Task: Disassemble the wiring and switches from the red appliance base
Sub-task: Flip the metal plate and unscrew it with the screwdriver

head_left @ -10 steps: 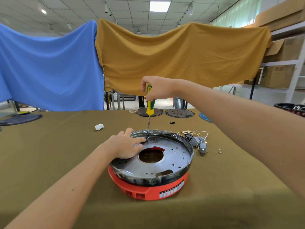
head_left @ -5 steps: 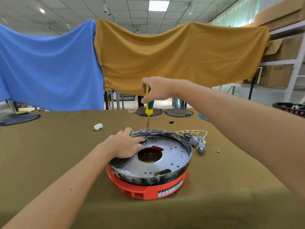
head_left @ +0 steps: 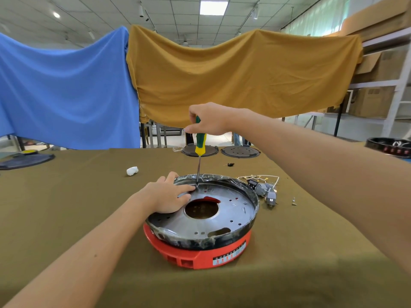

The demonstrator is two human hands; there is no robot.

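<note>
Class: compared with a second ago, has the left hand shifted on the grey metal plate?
No. The left hand still rests on the grey metal plate beside its round centre hole, as before.

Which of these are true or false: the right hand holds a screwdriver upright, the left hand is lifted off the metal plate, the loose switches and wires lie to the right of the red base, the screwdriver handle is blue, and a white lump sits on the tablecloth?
1. The right hand holds the screwdriver upright. True.
2. The left hand is lifted off the metal plate. False: it rests on the plate beside the screwdriver tip.
3. Loose switches and wires lie right of the red base. True.
4. The screwdriver handle is blue. False: it is green and yellow.
5. A white lump sits on the tablecloth. True.
</note>
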